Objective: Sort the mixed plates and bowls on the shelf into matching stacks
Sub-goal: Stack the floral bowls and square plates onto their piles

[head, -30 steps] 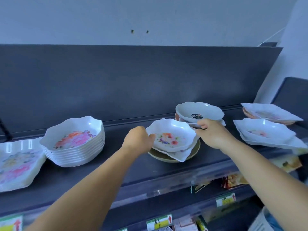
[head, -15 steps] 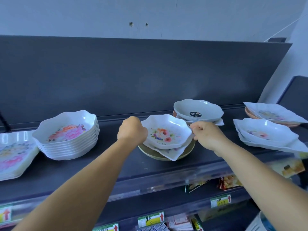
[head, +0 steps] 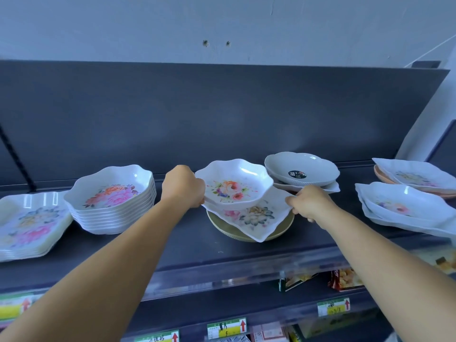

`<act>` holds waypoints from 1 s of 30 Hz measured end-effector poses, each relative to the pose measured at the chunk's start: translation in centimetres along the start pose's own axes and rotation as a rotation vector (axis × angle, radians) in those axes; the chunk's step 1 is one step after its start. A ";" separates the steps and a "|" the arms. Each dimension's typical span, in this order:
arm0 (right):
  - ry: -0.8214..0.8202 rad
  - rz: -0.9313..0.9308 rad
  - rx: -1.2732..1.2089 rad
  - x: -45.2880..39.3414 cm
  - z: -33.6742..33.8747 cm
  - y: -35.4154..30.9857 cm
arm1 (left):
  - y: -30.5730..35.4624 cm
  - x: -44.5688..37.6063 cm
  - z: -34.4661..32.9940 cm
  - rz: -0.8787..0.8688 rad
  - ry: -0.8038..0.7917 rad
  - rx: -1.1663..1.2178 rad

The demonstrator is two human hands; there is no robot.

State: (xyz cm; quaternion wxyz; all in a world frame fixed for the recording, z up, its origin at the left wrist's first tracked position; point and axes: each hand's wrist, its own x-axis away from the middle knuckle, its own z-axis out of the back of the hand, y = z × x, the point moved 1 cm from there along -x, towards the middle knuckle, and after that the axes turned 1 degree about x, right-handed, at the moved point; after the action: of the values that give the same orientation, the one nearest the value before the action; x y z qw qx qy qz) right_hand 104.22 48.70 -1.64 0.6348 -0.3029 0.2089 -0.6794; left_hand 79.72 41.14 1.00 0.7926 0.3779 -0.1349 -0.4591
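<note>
Dark shelf (head: 103, 253), long, with a dark back panel (head: 222, 114) behind it and a pale wall (head: 123, 25) above. Clear rail along the front edge; price tags (head: 226, 327) with red arrows on the shelf edge below.

Far left: stack of square floral plates (head: 27, 225), lying flat. Just beside it, to the right: stack of scalloped floral bowls (head: 111, 193), nested, upright.

Right end: white floral dish on a larger white plate (head: 404, 208); behind it another white plate over a pinkish one (head: 417, 176). Back centre-right: grey oval bowl (head: 301, 169) with a dark sticker, sitting on a white plate.

Centre, near the front: mixed pile. Bottom is an olive round plate (head: 246, 235) on the shelf. On it, a white square plate (head: 256, 215) with flower print, one corner pointing forward, tilted. On top, a scalloped floral bowl (head: 234, 185), roughly level.

Left hand (head: 183, 187): fingers curled, gripping the left rim of the top bowl; whether it also holds the square plate's edge I cannot tell. Right hand (head: 312, 203): fingers curled, pinching the right corner of the square plate.

Packaged snacks (head: 345, 280) on the lower shelf, partly hidden.
</note>
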 end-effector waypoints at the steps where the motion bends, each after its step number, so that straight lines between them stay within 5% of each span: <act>1: -0.006 -0.014 -0.017 -0.1 0.0 0.0 | 0.0 0.2 0.2 -0.001 0.004 0.001; 8: -0.079 0.006 -0.251 -0.3 -0.1 -0.3 | 0.0 0.7 1.7 0.010 0.036 0.009; 18: 0.059 0.190 -0.341 -0.8 0.9 -3.3 | 0.4 1.9 6.9 0.028 0.189 0.064; 30: 0.101 0.247 -0.412 -0.3 -2.5 -8.6 | -9.0 0.1 14.6 0.271 0.406 -0.001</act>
State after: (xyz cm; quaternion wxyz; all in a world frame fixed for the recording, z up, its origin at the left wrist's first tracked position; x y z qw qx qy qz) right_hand 96.14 49.63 2.25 0.6267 -0.3639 0.4099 -0.5539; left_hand 65.96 31.50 4.38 0.8580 0.4405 -0.0218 -0.2633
